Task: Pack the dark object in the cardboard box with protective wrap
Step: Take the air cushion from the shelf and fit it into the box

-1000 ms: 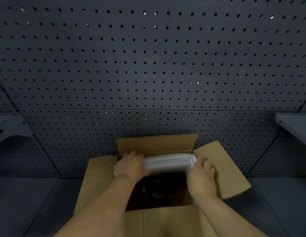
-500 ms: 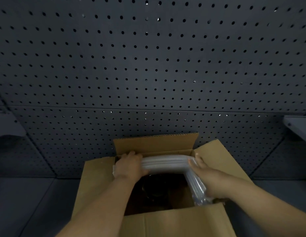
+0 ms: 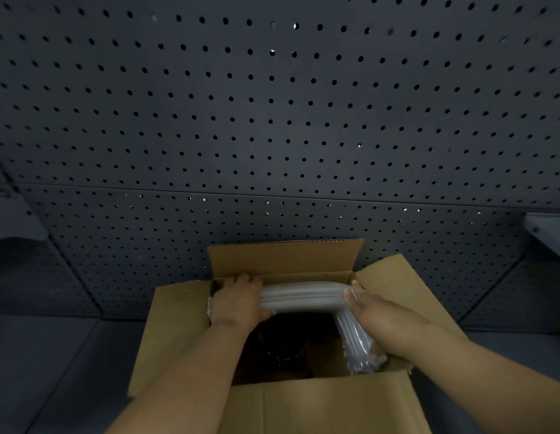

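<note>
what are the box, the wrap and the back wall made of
Box: brown corrugated cardboard, matte; the far flap's top edge shows fluting.
Wrap: clear, slightly glossy plastic film in long air-filled tubes, probably inflatable column cushioning; the ridges catch the light. Both hands press it in.
Back wall: dark matte perforated panel, likely painted metal pegboard, though plastic or hardboard is possible.

Protective wrap [image 3: 300, 297] across cardboard box [image 3: 319, 402] mouth's far and right sides; centre open.

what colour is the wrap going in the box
Translucent whitish ribbed air-cushion wrap, seen best in the head view.
</note>
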### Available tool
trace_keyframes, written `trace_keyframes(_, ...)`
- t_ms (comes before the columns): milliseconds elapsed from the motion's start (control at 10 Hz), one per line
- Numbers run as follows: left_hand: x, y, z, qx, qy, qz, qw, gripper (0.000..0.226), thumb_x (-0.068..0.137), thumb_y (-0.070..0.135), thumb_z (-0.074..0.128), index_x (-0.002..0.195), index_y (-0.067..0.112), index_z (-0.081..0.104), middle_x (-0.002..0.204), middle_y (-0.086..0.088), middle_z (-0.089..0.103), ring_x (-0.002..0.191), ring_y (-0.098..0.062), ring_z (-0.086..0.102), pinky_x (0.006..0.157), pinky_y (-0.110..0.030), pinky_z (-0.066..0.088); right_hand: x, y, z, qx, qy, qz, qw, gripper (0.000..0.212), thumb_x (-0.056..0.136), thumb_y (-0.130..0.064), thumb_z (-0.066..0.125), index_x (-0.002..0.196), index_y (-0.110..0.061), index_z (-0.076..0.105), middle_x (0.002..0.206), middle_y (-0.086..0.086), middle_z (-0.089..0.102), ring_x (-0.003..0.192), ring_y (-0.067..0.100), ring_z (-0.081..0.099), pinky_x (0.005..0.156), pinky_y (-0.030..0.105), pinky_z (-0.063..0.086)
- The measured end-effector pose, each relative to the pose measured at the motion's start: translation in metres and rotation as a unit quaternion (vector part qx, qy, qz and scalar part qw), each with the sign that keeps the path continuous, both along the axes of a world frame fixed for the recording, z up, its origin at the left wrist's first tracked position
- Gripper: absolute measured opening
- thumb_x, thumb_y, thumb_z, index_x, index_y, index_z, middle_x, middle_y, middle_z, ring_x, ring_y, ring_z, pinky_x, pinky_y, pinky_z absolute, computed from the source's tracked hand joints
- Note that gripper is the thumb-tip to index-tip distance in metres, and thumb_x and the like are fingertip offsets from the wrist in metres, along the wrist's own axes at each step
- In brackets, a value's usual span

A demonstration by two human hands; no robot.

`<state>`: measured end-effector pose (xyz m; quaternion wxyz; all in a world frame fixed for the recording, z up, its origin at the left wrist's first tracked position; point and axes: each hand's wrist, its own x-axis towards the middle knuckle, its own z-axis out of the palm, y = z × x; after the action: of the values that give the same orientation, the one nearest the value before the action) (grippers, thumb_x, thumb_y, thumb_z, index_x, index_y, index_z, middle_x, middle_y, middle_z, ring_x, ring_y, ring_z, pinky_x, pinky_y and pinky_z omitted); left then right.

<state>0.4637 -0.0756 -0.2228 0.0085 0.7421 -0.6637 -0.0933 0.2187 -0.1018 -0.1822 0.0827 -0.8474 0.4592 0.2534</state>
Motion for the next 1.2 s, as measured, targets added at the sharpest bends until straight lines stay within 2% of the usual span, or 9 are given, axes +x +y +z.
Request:
trace_keyframes(200,0.001,0.001,0.001,0.015,-0.001,-0.015,1.000,0.053,0.083,0.056,0.060,0.122,0.022,0.052,0.123,-0.004,0.054,0.112,-0.023,0.050,0.089,-0.036,0.048,0.003,0.003,0.000,-0.028,0.004,0.024,0.999,0.080,0.099,-0.016,0.047,0.151,-0.017,-0.014,0.162,0.010,-0.004,0.135,0.030,0.038,0.100,0.031,0.042)
trace_keyframes(300,0.004,-0.004,0.006,0.025,-0.004,-0.025,0.999,0.050,0.083,0.057,0.060,0.118,0.021,0.054,0.118,-0.004,0.057,0.107,-0.022,0.054,0.086,-0.034,0.049,-0.002,0.007,0.006,-0.040,-0.038,0.001,0.998,0.064,0.103,-0.035,0.032,0.153,-0.026,-0.008,0.162,0.006,0.006,0.116,0.026,0.052,0.075,0.024,0.045)
trace_keyframes(400,0.004,-0.008,0.011,0.027,-0.010,-0.025,0.999,0.049,0.083,0.056,0.060,0.118,0.022,0.055,0.117,-0.003,0.058,0.106,-0.022,0.056,0.084,-0.034,0.048,-0.001,0.013,0.007,-0.008,-0.075,-0.089,0.993,0.090,0.094,-0.020,0.056,0.152,-0.017,-0.012,0.161,0.006,-0.014,0.142,0.029,0.027,0.104,0.032,0.038)
trace_keyframes(500,0.003,-0.008,0.011,0.020,-0.013,-0.015,1.000,0.048,0.084,0.054,0.060,0.121,0.024,0.054,0.119,-0.004,0.057,0.108,-0.024,0.054,0.086,-0.036,0.050,0.001,0.019,0.012,-0.026,-0.050,-0.092,0.994,0.100,0.089,-0.006,0.061,0.151,-0.018,-0.016,0.159,0.004,-0.021,0.139,0.026,0.033,0.100,0.029,0.042)
trace_keyframes(600,0.001,-0.007,0.011,0.001,-0.020,-0.009,1.000,0.047,0.086,0.049,0.058,0.125,0.023,0.051,0.122,-0.005,0.055,0.112,-0.025,0.052,0.088,-0.038,0.050,0.001,0.021,0.014,-0.031,-0.066,-0.085,0.994,0.098,0.091,-0.007,0.059,0.151,-0.021,-0.017,0.160,0.002,-0.018,0.134,0.025,0.041,0.099,0.029,0.043)
trace_keyframes(800,0.000,0.000,0.006,-0.043,-0.040,-0.001,0.998,0.041,0.089,0.041,0.054,0.125,0.021,0.050,0.123,-0.004,0.052,0.114,-0.025,0.049,0.085,-0.036,0.049,-0.003,0.021,-0.002,-0.042,-0.081,-0.076,0.993,0.103,0.088,-0.001,0.061,0.150,-0.022,-0.019,0.159,0.008,-0.020,0.147,0.028,0.010,0.115,0.029,0.026)
trace_keyframes(900,0.002,0.003,0.004,-0.050,-0.045,-0.006,0.998,0.040,0.089,0.041,0.054,0.124,0.021,0.050,0.122,-0.003,0.053,0.112,-0.025,0.051,0.084,-0.035,0.048,0.000,0.024,-0.008,-0.054,-0.094,-0.099,0.989,0.106,0.086,-0.003,0.062,0.150,-0.024,-0.020,0.159,0.010,0.004,0.142,0.030,0.021,0.115,0.031,0.029)
trace_keyframes(1000,0.003,0.004,0.004,-0.052,-0.041,-0.010,0.998,0.040,0.088,0.042,0.055,0.122,0.022,0.051,0.120,-0.002,0.054,0.110,-0.024,0.052,0.084,-0.034,0.049,0.004,0.025,-0.009,-0.075,-0.116,-0.123,0.983,0.105,0.086,-0.008,0.062,0.150,-0.027,-0.019,0.146,0.006,0.033,0.126,0.024,0.037,0.104,0.030,0.038)
trace_keyframes(1200,0.002,-0.002,0.009,-0.020,-0.036,-0.013,0.999,0.041,0.087,0.044,0.056,0.121,0.021,0.052,0.118,-0.004,0.055,0.110,-0.025,0.052,0.084,-0.037,0.049,0.015,0.026,-0.004,-0.077,-0.093,-0.144,0.982,0.101,0.086,-0.009,0.061,0.152,-0.022,-0.015,0.143,0.009,0.035,0.126,0.025,0.037,0.102,0.031,0.039)
